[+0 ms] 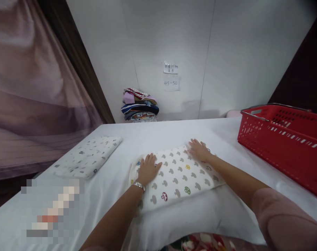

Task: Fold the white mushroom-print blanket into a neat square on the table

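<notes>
Hands apart, left [149, 170] and right [198, 150], both flat on mushroom-print cloth [178, 176]; red basket [281, 146] right.

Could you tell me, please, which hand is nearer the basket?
Right: the right hand is on the mushroom cloth, left of the basket; the left hand, farther left on it.

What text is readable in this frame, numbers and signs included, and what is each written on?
"45-50": handwritten on the lower paper on the wall.
Upper paper: handwritten characters, too small and blurred to quote.
Pixelated patch: nothing can be read there.
</notes>
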Motion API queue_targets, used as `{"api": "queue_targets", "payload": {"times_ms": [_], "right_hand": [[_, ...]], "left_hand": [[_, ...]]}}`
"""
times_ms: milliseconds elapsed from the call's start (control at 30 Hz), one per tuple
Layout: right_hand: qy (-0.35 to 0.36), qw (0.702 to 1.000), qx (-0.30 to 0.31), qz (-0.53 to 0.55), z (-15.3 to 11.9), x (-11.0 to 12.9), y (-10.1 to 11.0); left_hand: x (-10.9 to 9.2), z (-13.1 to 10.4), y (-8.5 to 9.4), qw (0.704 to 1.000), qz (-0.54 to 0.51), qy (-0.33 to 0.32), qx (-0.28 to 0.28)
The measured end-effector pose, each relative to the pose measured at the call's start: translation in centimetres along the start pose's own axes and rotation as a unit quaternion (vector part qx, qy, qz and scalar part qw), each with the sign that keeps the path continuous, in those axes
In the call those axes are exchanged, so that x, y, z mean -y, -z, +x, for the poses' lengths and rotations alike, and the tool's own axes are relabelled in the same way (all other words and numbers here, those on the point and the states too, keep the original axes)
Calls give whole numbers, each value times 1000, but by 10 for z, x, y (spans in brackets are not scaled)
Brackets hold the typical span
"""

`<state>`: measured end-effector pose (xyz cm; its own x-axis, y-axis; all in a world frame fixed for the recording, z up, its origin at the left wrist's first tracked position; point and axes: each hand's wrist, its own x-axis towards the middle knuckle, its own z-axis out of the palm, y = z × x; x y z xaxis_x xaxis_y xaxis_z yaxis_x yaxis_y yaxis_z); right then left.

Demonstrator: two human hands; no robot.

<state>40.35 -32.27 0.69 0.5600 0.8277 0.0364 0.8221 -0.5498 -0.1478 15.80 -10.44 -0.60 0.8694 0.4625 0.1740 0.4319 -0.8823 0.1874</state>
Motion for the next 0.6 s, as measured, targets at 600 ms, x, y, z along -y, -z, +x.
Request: {"api": "queue_targets", "payload": {"times_ms": [600], "right_hand": [[-210, 973, -69, 68, -108, -91, -12]], "left_hand": [[33, -110, 55, 936, -178, 300, -35]]}}
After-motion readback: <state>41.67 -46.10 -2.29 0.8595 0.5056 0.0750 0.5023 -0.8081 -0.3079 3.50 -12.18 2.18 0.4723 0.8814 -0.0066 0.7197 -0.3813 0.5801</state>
